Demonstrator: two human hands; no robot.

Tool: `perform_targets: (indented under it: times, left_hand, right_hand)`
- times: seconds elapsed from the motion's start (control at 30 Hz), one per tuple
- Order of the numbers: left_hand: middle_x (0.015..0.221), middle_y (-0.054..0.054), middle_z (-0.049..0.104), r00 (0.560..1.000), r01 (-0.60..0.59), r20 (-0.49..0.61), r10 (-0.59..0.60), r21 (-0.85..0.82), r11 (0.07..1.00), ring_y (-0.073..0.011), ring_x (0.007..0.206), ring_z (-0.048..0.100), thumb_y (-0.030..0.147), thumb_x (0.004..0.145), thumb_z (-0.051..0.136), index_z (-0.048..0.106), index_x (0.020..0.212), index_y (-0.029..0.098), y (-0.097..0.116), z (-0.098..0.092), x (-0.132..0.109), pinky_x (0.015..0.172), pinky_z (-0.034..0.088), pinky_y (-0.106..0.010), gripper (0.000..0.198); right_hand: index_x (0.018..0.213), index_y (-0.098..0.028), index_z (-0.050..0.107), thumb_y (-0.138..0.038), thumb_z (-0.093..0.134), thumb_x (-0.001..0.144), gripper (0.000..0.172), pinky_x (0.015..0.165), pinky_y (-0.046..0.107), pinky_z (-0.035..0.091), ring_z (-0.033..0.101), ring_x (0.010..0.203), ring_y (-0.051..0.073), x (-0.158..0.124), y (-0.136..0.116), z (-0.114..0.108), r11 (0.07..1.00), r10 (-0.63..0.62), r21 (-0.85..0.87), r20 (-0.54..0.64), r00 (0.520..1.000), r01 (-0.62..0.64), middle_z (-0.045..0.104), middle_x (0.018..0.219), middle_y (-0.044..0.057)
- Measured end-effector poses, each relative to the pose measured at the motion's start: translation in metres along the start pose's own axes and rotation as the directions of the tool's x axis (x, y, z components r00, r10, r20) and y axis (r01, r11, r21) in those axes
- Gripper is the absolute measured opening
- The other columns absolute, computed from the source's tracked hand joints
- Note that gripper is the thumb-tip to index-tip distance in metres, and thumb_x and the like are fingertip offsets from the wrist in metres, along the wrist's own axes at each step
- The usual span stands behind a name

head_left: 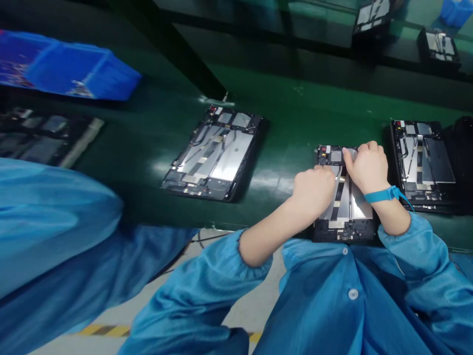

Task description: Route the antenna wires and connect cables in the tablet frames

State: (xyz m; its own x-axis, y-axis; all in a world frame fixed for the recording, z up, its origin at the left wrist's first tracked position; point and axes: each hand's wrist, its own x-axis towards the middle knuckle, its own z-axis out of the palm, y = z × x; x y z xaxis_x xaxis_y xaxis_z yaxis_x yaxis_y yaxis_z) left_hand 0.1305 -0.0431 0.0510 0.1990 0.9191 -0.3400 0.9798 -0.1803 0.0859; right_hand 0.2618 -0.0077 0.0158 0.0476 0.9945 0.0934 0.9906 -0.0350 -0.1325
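An opened tablet (pixel 343 223) lies in front of me at the bench's near edge, its silver battery panels and dark ribbon cables exposed. Over its left upper part is my left hand (pixel 314 191), closed with curled fingers; whatever the fingertips pinch is hidden beneath them. My right hand (pixel 367 167), wearing a blue wrist strap (pixel 380 195), is closed around the tablet's upper right corner. Its thumb rests on the face and its other fingers curl at the far edge. Both hands cover part of the tablet's upper half.
Another opened tablet (pixel 210 153) lies left on the green bench (pixel 291 108); one more opened tablet (pixel 424 162) is at right. Blue bins (pixel 81 69) stand far left near a blurred tablet (pixel 40 133). A dark post (pixel 177 49) rises behind. A co-worker's blue sleeve (pixel 55 217) reaches in at left.
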Motion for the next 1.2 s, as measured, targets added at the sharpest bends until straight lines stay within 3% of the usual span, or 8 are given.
perform_targets:
  times: [0.13,0.23,0.43,0.57,0.7,0.8,0.97,1.2]
  left_hand:
    - [0.091,-0.018,0.075,1.000,-0.002,0.002,0.003,-0.083,0.997,-0.0369,0.093,0.076,0.012,0.086,0.052,0.071,0.095,0.013,-0.018,0.000,0.001,0.076,0.055,-0.041,0.021]
    - [0.072,-0.011,0.070,0.989,0.081,-0.096,-0.111,-0.273,0.959,-0.0335,0.076,0.072,0.019,0.080,0.060,0.063,0.077,0.019,-0.043,0.011,-0.003,0.067,0.049,-0.037,0.004]
    - [0.061,0.003,0.064,0.962,0.061,-0.138,-0.234,-0.729,0.682,-0.0160,0.053,0.057,0.023,0.078,0.057,0.052,0.074,0.023,-0.058,0.048,-0.007,0.063,0.043,-0.029,0.007]
    - [0.076,0.000,0.071,0.972,0.060,-0.083,-0.221,-0.818,0.572,-0.0136,0.055,0.059,0.021,0.076,0.056,0.050,0.074,0.022,-0.057,0.056,-0.007,0.062,0.043,-0.028,0.007]
    - [0.065,0.003,0.060,0.975,0.102,-0.060,-0.214,-0.735,0.670,-0.0156,0.057,0.056,0.021,0.078,0.060,0.051,0.082,0.023,-0.061,0.052,-0.004,0.061,0.039,-0.028,0.010]
    - [0.069,0.006,0.053,0.949,0.062,-0.188,-0.253,-0.678,0.733,-0.0145,0.058,0.053,0.021,0.078,0.066,0.053,0.103,0.022,-0.063,0.049,0.005,0.062,0.037,-0.028,0.028]
    - [0.070,0.005,0.053,0.984,-0.089,-0.161,-0.071,-0.803,0.589,-0.0115,0.059,0.052,0.020,0.080,0.061,0.057,0.095,0.020,-0.070,0.047,0.031,0.062,0.040,-0.026,0.016]
    - [0.065,0.004,0.053,0.996,0.013,0.044,0.081,-0.935,0.353,-0.0090,0.057,0.052,0.019,0.072,0.072,0.060,0.084,0.018,-0.080,0.033,0.048,0.056,0.042,-0.021,0.016]
  right_hand:
    - [0.107,-0.003,0.070,-0.048,0.053,0.100,0.048,0.088,0.046,0.048,0.064,0.105,0.038,0.012,0.002,0.008,0.999,0.036,0.030,-0.066,0.997,-0.034,0.069,0.109,0.027]
    - [0.104,-0.006,0.072,-0.048,0.059,0.098,0.045,0.085,0.047,0.049,0.064,0.101,0.038,0.020,-0.002,0.018,0.995,0.039,0.097,-0.062,0.997,-0.033,0.072,0.105,0.027]
    - [0.095,-0.020,0.081,-0.037,0.061,0.099,0.027,0.092,0.048,0.045,0.065,0.100,0.032,0.029,-0.006,0.024,0.946,-0.065,0.322,0.051,0.997,0.045,0.077,0.103,0.014]
    - [0.094,-0.026,0.084,-0.028,0.066,0.097,0.018,0.099,0.046,0.043,0.064,0.108,0.029,0.018,0.005,0.020,0.896,-0.126,0.421,-0.060,0.990,0.140,0.078,0.109,0.008]
    - [0.095,-0.024,0.082,-0.025,0.069,0.096,0.014,0.086,0.038,0.048,0.066,0.092,0.023,0.000,0.016,0.014,0.845,-0.163,0.507,-0.065,0.985,0.173,0.078,0.096,0.006]
    - [0.088,-0.022,0.078,-0.016,0.071,0.092,0.010,0.077,0.031,0.049,0.065,0.078,0.018,-0.009,0.019,0.009,0.803,-0.195,0.573,-0.008,0.981,0.164,0.076,0.084,0.002]
    - [0.084,-0.021,0.074,-0.012,0.076,0.085,0.010,0.073,0.030,0.048,0.068,0.076,0.019,-0.019,0.020,0.001,0.856,-0.206,0.493,0.052,0.977,0.154,0.074,0.079,0.001]
    - [0.090,-0.021,0.074,-0.010,0.072,0.088,0.011,0.073,0.031,0.050,0.071,0.080,0.021,-0.028,0.024,0.001,0.882,-0.273,0.415,0.068,0.960,0.222,0.076,0.084,0.005]
